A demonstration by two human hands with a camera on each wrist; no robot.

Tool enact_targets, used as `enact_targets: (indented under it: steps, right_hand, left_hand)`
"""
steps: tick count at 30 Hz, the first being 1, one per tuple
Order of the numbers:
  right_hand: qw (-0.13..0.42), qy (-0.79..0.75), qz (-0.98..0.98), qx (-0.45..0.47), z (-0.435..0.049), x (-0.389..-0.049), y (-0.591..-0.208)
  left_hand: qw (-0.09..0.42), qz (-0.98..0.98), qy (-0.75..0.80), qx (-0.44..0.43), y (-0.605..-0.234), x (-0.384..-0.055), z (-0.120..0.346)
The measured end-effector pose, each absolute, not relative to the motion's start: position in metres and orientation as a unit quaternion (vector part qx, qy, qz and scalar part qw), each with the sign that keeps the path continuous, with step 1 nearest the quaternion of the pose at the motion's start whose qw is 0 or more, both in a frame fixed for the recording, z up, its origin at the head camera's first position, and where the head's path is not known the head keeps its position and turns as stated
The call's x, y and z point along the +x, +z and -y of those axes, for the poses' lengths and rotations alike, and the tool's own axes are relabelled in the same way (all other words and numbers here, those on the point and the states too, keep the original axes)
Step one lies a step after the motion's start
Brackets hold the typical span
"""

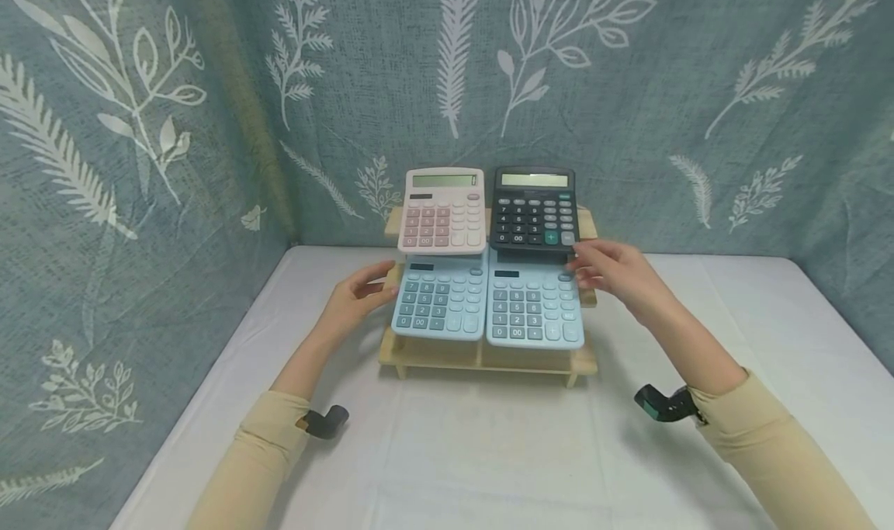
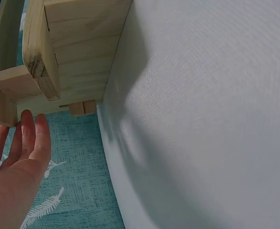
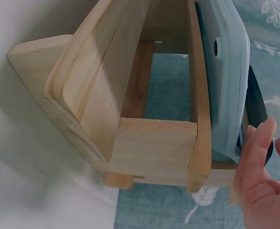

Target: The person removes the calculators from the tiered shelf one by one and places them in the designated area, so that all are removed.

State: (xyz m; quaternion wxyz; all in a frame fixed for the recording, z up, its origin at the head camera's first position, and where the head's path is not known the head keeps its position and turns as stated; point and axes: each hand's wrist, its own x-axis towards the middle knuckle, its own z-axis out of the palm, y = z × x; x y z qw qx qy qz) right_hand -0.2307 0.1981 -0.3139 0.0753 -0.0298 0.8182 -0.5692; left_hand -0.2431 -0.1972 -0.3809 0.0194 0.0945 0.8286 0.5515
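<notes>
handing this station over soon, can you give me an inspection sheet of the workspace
surface: white table under a wooden rack
job's things: pink calculator upper left and black calculator upper right on the rack; left blue calculator and right blue calculator below, displays hidden behind the upper pair
clutter: nothing seen
grips: left grip at the rack's left end, fingers extended; right grip at the black calculator's lower right corner, unclear whether it pinches
cables: nothing seen
surroundings: leaf-print cloth behind and at both sides
</notes>
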Motion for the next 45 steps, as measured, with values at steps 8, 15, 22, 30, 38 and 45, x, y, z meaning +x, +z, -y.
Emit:
enact_targets:
  steps: [8,15,22,30,38,45]
  right_hand:
    - [0.086,-0.611,-0.787,-0.012,-0.1964,-0.2342,-0.3161]
    - [0.099,-0.679,-0.727,0.000,-0.1965,-0.2363,-0.3188]
    - [0.115,-0.753,-0.647,0.016,-0.1946,-0.2368,-0.3171]
    - [0.114,-0.793,-0.598,0.028,-0.1912,-0.2355,-0.3168]
    - [0.112,-0.806,-0.580,0.033,-0.1908,-0.2335,-0.3180]
    - [0.108,-0.812,-0.572,0.030,-0.1972,-0.2286,-0.3160]
  left_hand:
    - [0.012,-0.826,0.555,0.097,-0.3827,-0.2436,0.1974]
    - [0.014,-0.823,0.559,0.098,-0.3838,-0.2438,0.1970]
    - [0.013,-0.823,0.560,0.100,-0.3847,-0.2446,0.1970]
    - [0.011,-0.820,0.563,0.102,-0.3857,-0.2441,0.1973]
    - [0.009,-0.822,0.561,0.099,-0.3857,-0.2432,0.1962]
    - [0.013,-0.819,0.566,0.096,-0.3849,-0.2429,0.1958]
